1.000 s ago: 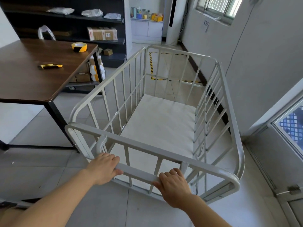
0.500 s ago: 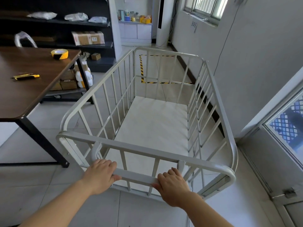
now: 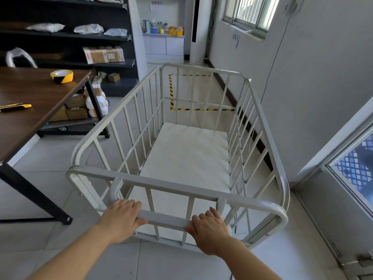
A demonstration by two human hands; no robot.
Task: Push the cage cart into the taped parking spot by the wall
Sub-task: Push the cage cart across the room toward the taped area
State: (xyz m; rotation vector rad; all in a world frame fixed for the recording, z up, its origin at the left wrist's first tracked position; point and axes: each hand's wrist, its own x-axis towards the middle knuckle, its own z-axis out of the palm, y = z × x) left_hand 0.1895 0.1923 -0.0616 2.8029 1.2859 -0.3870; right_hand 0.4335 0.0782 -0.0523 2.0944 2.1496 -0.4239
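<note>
A light grey cage cart with barred sides and a pale flat deck stands on the tiled floor in front of me. My left hand grips the left end of its low push handle. My right hand grips the same bar further right. Beyond the cart's far end, a yellow-and-black taped parking spot is marked on the floor along the right wall. The cart's far rail overlaps the tape's near line in view.
A dark wooden table with a roll of hazard tape and a yellow utility knife stands left of the cart. Black shelving with boxes fills the back left. A glazed door sits at right.
The cart has rolled forward toward the taped spot with both hands still gripping the handle. The table has slid back to the left and the tape looks nearer.
</note>
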